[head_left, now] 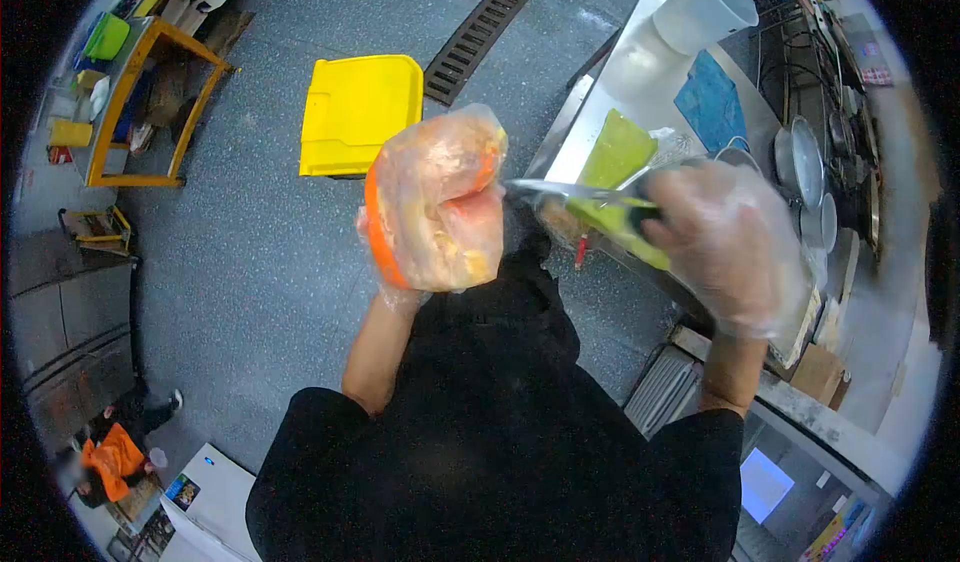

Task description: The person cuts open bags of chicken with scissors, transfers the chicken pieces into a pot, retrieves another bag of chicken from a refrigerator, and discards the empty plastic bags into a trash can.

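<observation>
My left hand (398, 300), in a clear plastic glove, holds up a clear plastic bag of food (440, 202) with an orange strip along its left side. Most of that hand is hidden behind the bag, whose contents look pale and pinkish. My right hand (725, 237), also gloved and smeared by motion, grips scissors (575, 190) by the dark handle. Their blade points left, its tip close beside the bag's right edge. Whether the tip touches the plastic I cannot tell.
To the right runs a steel table (625, 102) with a green cutting board (615, 152), a blue cloth (710, 102) and a translucent bucket (705, 10). A yellow lidded bin (362, 114) stands ahead near a floor drain (485, 32). Someone in an orange apron (115, 460) is at lower left.
</observation>
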{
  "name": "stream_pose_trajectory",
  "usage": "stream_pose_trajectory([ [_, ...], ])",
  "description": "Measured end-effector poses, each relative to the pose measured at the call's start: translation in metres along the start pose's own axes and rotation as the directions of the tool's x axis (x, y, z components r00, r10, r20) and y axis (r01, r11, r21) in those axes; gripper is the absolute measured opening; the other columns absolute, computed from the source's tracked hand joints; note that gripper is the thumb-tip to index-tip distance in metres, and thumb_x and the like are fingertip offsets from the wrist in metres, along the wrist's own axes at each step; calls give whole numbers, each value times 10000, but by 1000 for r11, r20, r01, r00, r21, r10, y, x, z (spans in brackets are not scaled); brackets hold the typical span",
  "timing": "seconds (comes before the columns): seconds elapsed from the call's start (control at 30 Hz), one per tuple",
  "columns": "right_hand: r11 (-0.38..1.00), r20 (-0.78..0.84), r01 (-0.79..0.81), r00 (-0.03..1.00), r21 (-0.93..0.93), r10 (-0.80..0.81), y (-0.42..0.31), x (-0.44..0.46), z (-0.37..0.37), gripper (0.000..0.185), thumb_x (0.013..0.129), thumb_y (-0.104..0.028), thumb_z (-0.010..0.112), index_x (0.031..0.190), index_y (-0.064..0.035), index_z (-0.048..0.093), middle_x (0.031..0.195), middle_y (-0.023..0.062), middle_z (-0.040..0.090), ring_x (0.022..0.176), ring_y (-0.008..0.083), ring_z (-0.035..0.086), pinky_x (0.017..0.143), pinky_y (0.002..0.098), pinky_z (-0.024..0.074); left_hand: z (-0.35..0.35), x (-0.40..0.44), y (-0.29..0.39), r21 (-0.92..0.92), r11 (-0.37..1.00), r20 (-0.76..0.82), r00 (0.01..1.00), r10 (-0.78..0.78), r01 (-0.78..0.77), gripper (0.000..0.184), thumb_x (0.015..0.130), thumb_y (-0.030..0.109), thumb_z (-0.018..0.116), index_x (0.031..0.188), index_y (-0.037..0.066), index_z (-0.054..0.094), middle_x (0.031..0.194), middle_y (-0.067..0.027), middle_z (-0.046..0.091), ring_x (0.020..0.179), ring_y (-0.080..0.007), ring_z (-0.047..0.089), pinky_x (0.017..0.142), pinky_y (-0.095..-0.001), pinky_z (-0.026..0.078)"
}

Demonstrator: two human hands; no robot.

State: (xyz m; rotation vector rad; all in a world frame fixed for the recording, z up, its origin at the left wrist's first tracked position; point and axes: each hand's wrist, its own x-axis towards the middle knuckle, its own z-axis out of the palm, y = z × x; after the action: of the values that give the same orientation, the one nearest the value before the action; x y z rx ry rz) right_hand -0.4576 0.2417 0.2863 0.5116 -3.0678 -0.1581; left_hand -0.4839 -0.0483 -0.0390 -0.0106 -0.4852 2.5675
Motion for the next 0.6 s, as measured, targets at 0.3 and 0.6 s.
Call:
stream_pose_trajectory([
  [0.3, 999, 3, 22, 1000, 36, -22, 0, 0, 14, 179, 698, -173, 720, 794, -126, 576, 722, 78, 578, 696, 294, 589, 630, 417, 462, 64, 10, -41, 257, 966, -120, 993, -12, 42, 809, 781, 421, 685, 1450, 121, 343, 1435, -146, 429, 1288, -322, 460, 1075, -501, 401],
  [0.6, 994, -4, 10, 1000, 112, -10, 7, -3, 26, 183, 691, -201, 737, 797, -129, 607, 687, 71, 572, 674, 284, 597, 612, 440, 451, 55, 8, -33, 283, 959, -120, 991, 54, -18, 735, 858, 470, 591, 1455, 122, 341, 1454, -119, 416, 1331, -287, 400, 1127, -464, 322],
])
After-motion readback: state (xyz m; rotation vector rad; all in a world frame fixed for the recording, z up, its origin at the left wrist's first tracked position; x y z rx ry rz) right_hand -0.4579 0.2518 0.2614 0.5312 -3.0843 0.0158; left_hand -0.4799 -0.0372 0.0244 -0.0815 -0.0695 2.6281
